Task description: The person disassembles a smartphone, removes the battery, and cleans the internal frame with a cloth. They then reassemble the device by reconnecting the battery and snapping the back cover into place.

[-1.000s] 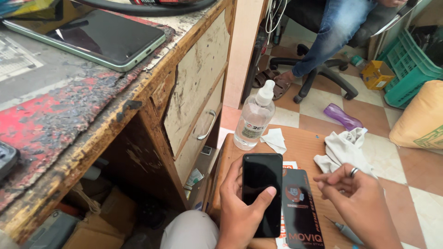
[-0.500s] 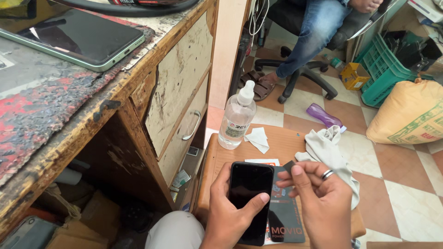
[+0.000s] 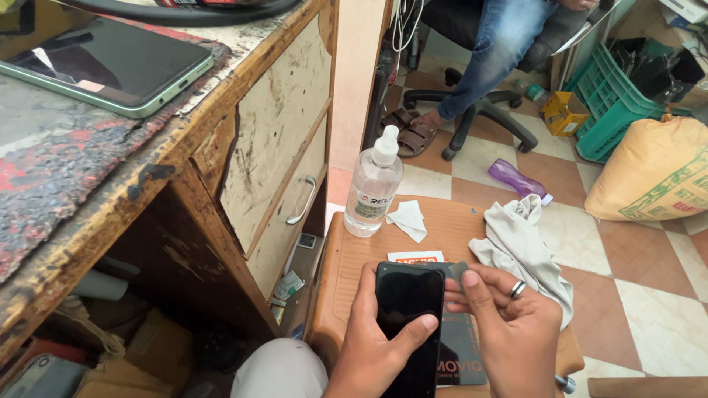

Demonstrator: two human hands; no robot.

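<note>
Over the near brown stool [image 3: 346, 280], the left hand [image 3: 372, 346] grips a black phone [image 3: 408, 324] by its edges; the right hand [image 3: 512, 339] pinches what may be a small tab [image 3: 459, 271]. The phone is likely stiff, slick, fragile.

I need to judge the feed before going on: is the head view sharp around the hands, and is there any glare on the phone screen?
Head view: left hand and right hand are in focus, evenly lit by soft daylight; the phone screen is dark with only a faint sheen, no harsh glare; the clear bottle shows small highlights; wide-angle bending tilts the desk edge; under it lies deep shadow.
</note>
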